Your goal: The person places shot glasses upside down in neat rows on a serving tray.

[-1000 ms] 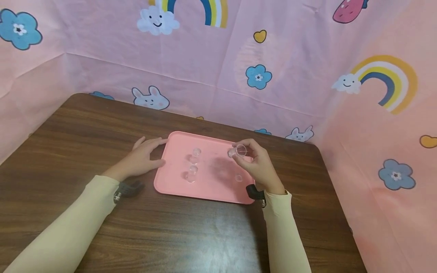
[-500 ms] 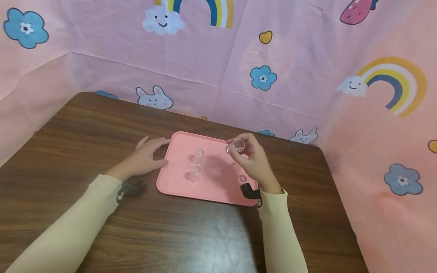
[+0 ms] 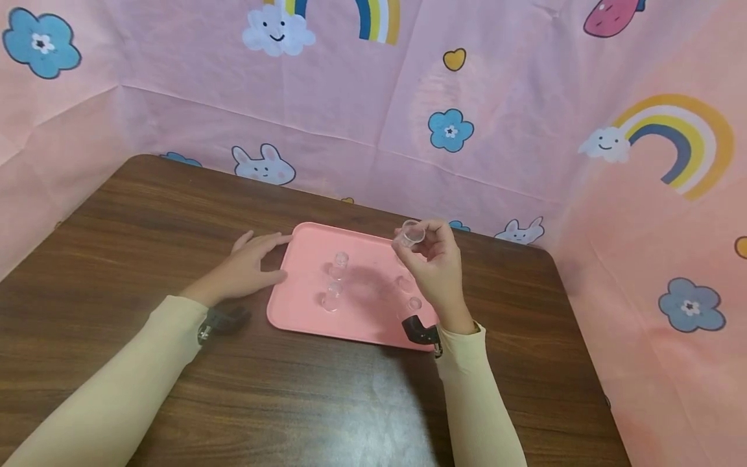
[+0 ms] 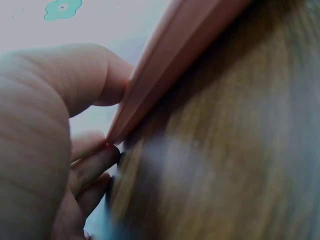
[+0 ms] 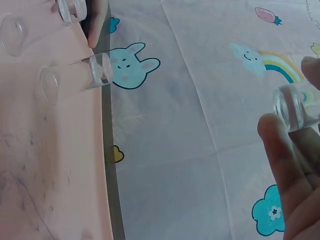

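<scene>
My right hand (image 3: pixel 434 263) pinches a small clear shot glass (image 3: pixel 412 233) above the right rear of a pink tray (image 3: pixel 364 324). The held glass has its wide mouth up and its thick base (image 5: pixel 289 107) down. Touching the tray's left rim with extended thumb and fingers is my left hand (image 3: pixel 242 269). Two similar glasses stand mouth down on the tray's left half, a rear glass (image 3: pixel 338 266) and a front glass (image 3: pixel 332 297). Another clear glass (image 3: pixel 414 303) is near the right wrist, partly hidden by the black wrist mount.
The tray lies on a dark wood table (image 3: pixel 280 389). Behind and to the right hangs a pink cloth (image 3: pixel 350 97) printed with rainbows, flowers and rabbits. A black mount (image 3: pixel 419 329) juts from the right wrist over the tray's edge.
My right hand has risen from the tray with the shot glass and turned it from tilted to more upright. The left hand keeps its place at the rim.
</scene>
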The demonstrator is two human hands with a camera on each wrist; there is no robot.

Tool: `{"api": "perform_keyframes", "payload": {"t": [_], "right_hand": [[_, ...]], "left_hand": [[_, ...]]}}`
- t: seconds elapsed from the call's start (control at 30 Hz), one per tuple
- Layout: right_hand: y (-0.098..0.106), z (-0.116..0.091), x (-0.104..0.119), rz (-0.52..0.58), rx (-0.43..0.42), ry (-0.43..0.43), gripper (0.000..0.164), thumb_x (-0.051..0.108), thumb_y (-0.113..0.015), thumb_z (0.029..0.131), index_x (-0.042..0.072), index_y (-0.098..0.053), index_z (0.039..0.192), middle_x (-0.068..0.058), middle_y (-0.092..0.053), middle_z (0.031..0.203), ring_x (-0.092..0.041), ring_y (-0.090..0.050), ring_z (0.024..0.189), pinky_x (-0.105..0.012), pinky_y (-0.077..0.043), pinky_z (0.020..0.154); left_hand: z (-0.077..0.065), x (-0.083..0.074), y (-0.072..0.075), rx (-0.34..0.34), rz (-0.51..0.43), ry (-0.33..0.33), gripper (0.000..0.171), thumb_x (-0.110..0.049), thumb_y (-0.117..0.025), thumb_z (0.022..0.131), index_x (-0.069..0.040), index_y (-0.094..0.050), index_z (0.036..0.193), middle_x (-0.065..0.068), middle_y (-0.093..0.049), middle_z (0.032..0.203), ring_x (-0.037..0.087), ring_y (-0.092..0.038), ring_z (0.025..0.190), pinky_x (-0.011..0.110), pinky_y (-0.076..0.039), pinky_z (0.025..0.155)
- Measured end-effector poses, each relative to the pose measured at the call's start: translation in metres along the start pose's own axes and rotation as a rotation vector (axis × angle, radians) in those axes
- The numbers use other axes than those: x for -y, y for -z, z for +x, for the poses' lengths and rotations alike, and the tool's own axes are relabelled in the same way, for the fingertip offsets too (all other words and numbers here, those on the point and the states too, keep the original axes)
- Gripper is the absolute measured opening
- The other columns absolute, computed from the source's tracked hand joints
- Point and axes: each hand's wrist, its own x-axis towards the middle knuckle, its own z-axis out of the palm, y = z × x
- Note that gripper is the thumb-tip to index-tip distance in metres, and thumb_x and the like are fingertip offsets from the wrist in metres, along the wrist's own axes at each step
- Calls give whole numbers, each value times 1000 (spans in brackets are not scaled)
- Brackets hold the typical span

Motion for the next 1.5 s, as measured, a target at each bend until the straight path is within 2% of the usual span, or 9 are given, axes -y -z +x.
{"api": "perform_keyframes", "payload": {"t": [0.23, 0.5, 0.67, 0.77, 0.9, 1.07, 1.3, 1.4, 1.5], "right_hand": [[-7, 1, -1, -119, 50, 26, 29, 3, -80, 89, 3, -64, 113, -10, -71, 102, -18, -67, 89, -28, -59, 80], [-14, 3, -3, -372, 241, -91, 28, 21, -83, 90, 14, -76, 117, 3, -70, 93, -13, -64, 80, -30, -58, 72], [-8, 2, -8, -486, 285, -148, 34, 28, -76, 96, 15, -74, 128, 1, -62, 92, -15, -59, 80, -31, -53, 69], [-5, 2, -9, -477, 250, -181, 35, 24, -76, 97, 10, -70, 128, -2, -61, 93, -17, -58, 80, -31, -52, 68], [-4, 0, -9, -396, 164, -213, 31, 19, -79, 94, 9, -61, 117, -4, -61, 94, -18, -60, 80, -30, -54, 71], [-6, 0, -12, -331, 102, -149, 29, 13, -82, 90, 9, -65, 114, -6, -64, 96, -19, -63, 88, -33, -59, 82], [-6, -2, -15, -324, 241, -115, 33, 6, -69, 99, 8, -68, 131, -7, -69, 119, -21, -65, 104, -46, -59, 94], [-2, -2, -15, -356, 261, -130, 32, 7, -69, 99, 8, -64, 130, -8, -69, 116, -20, -66, 101, -43, -59, 93], [1, -2, -16, -367, 211, -151, 26, 9, -74, 96, 10, -64, 121, -6, -70, 104, -19, -67, 94, -40, -60, 88]], "left_hand": [[0, 0, 4, -1, 12, 1, 72, -25, -73, 94, -6, -42, 156, 23, -40, 161, 42, -28, 153, 58, 7, 127], [-3, 0, 7, -10, 18, 8, 72, -25, -73, 93, -5, -43, 155, 24, -41, 160, 44, -28, 152, 59, 7, 126], [-2, 0, 7, -7, 15, 11, 72, -25, -73, 94, -6, -43, 155, 24, -41, 160, 43, -28, 153, 59, 7, 126], [-1, 0, 6, -3, 8, 13, 71, -25, -73, 94, -6, -43, 156, 23, -40, 161, 43, -27, 153, 59, 7, 126], [-1, 0, 5, 2, 4, 11, 71, -26, -73, 94, -7, -42, 156, 23, -40, 161, 43, -28, 153, 59, 7, 126], [0, 1, 1, -11, 10, 11, 71, -26, -73, 94, -8, -43, 155, 22, -41, 160, 42, -29, 153, 59, 5, 127], [0, 0, -2, 2, 3, 24, 71, -27, -73, 94, -8, -43, 156, 22, -40, 161, 42, -28, 153, 59, 6, 126], [-1, -2, -1, 10, 1, 28, 71, -27, -72, 95, -8, -42, 156, 22, -39, 162, 42, -27, 154, 59, 7, 126], [0, -4, 0, 11, 0, 26, 71, -28, -72, 95, -8, -42, 156, 22, -39, 161, 42, -26, 154, 58, 8, 126]]}}
